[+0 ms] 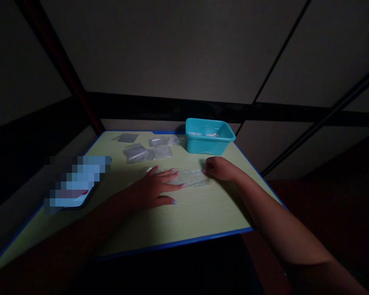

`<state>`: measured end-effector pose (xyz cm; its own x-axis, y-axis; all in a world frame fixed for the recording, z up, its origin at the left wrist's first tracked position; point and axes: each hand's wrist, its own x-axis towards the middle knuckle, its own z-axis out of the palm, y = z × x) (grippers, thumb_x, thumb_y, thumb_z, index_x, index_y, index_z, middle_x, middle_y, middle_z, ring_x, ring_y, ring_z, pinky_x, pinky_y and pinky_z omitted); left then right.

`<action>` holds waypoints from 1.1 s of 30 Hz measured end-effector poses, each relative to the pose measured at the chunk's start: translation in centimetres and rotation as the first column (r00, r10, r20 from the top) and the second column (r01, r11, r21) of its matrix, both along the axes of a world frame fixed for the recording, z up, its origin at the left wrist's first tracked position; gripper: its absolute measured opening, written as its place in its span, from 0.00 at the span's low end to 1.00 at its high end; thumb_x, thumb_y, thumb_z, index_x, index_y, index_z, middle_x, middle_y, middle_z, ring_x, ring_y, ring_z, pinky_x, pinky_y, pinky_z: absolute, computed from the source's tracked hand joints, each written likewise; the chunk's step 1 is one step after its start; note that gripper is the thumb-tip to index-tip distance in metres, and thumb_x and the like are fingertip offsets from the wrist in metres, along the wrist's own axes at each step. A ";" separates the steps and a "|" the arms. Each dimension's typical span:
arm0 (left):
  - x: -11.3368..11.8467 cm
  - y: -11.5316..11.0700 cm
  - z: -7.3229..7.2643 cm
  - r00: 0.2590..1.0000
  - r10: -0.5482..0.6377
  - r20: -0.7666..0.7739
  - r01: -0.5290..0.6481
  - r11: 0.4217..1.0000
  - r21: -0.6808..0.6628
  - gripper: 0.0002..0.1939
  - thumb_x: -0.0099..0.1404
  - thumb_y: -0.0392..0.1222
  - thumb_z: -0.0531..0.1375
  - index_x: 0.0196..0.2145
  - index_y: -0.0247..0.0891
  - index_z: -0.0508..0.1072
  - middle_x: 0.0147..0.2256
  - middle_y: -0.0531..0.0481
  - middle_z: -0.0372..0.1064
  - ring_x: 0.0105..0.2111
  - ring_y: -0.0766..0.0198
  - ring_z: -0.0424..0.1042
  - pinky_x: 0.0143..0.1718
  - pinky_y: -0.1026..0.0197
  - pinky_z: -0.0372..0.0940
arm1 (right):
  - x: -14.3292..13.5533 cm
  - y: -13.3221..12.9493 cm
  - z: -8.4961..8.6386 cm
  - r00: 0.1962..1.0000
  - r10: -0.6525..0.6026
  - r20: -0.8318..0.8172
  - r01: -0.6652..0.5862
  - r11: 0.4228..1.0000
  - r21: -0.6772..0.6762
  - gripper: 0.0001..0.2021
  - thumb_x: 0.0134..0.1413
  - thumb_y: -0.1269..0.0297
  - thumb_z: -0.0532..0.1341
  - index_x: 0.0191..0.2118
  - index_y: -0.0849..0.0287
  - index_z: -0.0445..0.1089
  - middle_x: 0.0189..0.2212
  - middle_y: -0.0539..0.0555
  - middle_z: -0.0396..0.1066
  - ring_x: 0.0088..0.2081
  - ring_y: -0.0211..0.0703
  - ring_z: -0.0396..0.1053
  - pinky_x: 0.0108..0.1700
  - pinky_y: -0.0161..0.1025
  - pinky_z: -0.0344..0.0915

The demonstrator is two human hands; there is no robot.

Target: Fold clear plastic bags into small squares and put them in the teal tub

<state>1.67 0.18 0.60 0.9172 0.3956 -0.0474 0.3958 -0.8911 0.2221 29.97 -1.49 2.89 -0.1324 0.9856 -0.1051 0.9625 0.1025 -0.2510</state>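
A clear plastic bag (192, 178) lies flat on the table in the middle of the head view. My left hand (155, 188) rests with spread fingers on its left part. At the bag's upper right corner, my right hand (218, 168) is closed, thumb and fingers pinching the edge. Behind the hands lie several small clear packets, among them a greyish one (135, 153) and a flat one (128, 137). A crinkled clear packet (167, 141) reaches toward the teal basket.
The teal basket (206, 145) stands at the back right of the table, with some whitish items inside. A pixelated, bright-screened device (83, 180) lies at the left. Blue edging (178, 244) runs along the table's front, and a panelled wall rises behind.
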 end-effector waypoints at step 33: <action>-1.8 2.0 1.0 0.791 0.555 0.259 -0.578 0.816 0.017 0.22 0.65 0.55 0.49 0.42 0.34 0.70 0.45 0.38 0.69 0.48 0.49 0.65 0.49 0.48 0.60 | -3.7 -3.5 -1.5 0.925 0.372 0.079 -0.363 0.926 -0.102 0.33 0.64 0.46 0.44 0.69 0.51 0.33 0.68 0.60 0.25 0.67 0.59 0.26 0.59 0.72 0.30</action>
<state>-0.16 2.22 1.57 0.5060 0.8394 0.1983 0.7832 -0.5435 0.3021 26.29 -4.96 1.40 -0.4687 0.8566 -0.2157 0.8811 0.4361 -0.1829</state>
